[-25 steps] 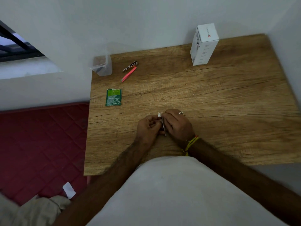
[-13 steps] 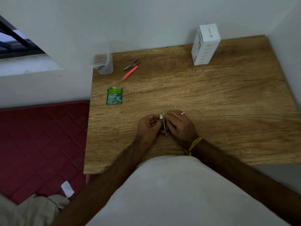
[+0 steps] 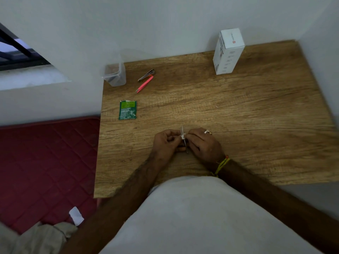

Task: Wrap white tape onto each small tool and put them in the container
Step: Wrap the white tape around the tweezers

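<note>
1. Both hands meet near the table's (image 3: 238, 110) front edge. The left hand (image 3: 166, 143) and the right hand (image 3: 202, 143) are each closed in a pinch on one thin metal tool (image 3: 184, 142), which stands roughly upright between them.
2. A bit of white tape (image 3: 183, 136) sits on the tool's upper part, right at the fingertips of both hands. Whether it comes off a roll cannot be told.
3. To wrap well, I judge one hand should hold the tool steady below the tape while the other draws the tape snug around the shaft, each turn overlapping the last.
4. Press the loose end flat with a fingertip so it does not peel when dropped in.
5. The tool is thin and likely slippery; turning it slowly between the fingers should keep the tape from bunching.
6. The container (image 3: 115, 75) stands well away, ahead and left of the left hand, at the far corner. A clipper (image 3: 146, 75) and pink tweezers (image 3: 145, 84) lie just beside it, apparently untaped.
7. A green packet (image 3: 127, 110) lies between the hands and the container; carry the tool over it.
</note>
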`<state>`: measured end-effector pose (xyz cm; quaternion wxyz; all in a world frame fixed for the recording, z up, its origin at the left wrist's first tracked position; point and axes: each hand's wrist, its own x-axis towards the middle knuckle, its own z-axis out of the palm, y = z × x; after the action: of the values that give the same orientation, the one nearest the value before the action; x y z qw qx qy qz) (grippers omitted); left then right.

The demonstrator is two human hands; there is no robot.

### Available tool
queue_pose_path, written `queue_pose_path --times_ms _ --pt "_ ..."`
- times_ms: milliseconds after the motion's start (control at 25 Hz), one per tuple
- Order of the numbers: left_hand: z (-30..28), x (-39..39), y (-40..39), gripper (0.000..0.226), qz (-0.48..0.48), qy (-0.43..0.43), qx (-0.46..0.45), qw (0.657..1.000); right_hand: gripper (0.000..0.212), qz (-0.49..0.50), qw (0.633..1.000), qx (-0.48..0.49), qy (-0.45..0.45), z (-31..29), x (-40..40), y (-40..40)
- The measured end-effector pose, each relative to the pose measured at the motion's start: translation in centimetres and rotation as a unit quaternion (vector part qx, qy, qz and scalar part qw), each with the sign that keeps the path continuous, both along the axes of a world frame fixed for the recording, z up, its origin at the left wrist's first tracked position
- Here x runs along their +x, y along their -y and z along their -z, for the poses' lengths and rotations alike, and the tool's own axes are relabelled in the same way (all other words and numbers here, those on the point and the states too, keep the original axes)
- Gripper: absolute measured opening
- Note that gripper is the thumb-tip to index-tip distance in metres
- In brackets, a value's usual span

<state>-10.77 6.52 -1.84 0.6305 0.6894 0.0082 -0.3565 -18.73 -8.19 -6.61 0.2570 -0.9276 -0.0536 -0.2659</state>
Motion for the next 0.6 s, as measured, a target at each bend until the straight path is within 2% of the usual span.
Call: queue_pose_path --times_ms 200,320,600 --pt "-0.35 0.31 0.18 0.021 0.001 -0.022 0.007 1.0 0.021 -0.023 1.0 -0.002 -0.005 0.25 -0.3 0.49" --pt "-0.4 0.34 0.4 0.021 0.001 -0.028 0.017 0.999 0.02 -0.004 1.0 0.013 -0.004 0.2 -0.35 0.52" --pt "-0.17 0.76 0.83 0.015 0.0 -0.039 0.035 0.999 0.019 -0.018 0.999 -0.026 -0.007 -0.04 -1.02 0.85"
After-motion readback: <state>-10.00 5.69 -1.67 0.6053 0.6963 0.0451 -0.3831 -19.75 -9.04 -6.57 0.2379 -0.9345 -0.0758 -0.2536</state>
